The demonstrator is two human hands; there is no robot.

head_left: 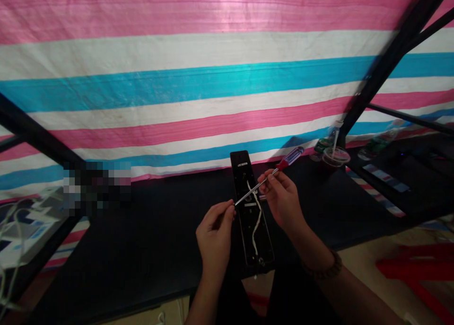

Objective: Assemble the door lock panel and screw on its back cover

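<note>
A screwdriver with a clear, red and blue handle slants across the middle of the head view. My right hand pinches its metal shaft just below the handle. At the tip end, my left hand has thumb and fingers pressed together; whether they hold the tip or a tiny part there is too small to make out. Beneath the shaft lies a long black panel, shaped like a door lock plate, with its inner side up. A whitish cable runs along it, ending near the panel's front end.
The black table carries the panel. At the back right stand a plastic cup with a straw and a clear bottle. Black metal posts frame both sides. White boxes and cables lie left, a red stool right.
</note>
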